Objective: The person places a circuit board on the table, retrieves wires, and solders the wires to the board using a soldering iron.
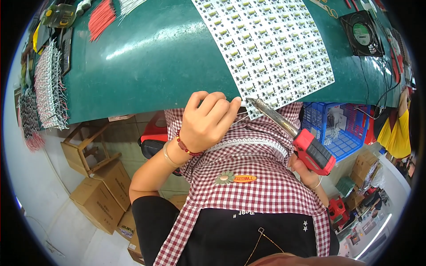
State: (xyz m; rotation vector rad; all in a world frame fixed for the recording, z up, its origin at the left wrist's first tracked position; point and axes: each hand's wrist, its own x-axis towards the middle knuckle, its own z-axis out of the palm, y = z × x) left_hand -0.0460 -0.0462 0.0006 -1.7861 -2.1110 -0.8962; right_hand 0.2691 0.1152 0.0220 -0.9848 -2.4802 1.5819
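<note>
My left hand [205, 120] is closed in a pinch at the near left corner of a large white sheet of circuit boards [271, 53]. Thin white wires [241, 117] show just below its fingertips, apparently held in them. In my right hand [305, 172] is a soldering iron [314, 153] with a red and black handle, my fingers partly hidden behind it. The iron's darkened metal barrel slants up to the left, and its tip is at the sheet's corner, close to my left fingertips. Whether the tip touches a wire or a pad, I cannot tell.
The sheet lies on a green tabletop [155, 66], its near corner overhanging the edge. Red wires [101, 20] lie at the far left, bundled wires [49, 84] hang at the left edge. A black fan [361, 33] stands far right; a blue basket [339, 128] sits below the table.
</note>
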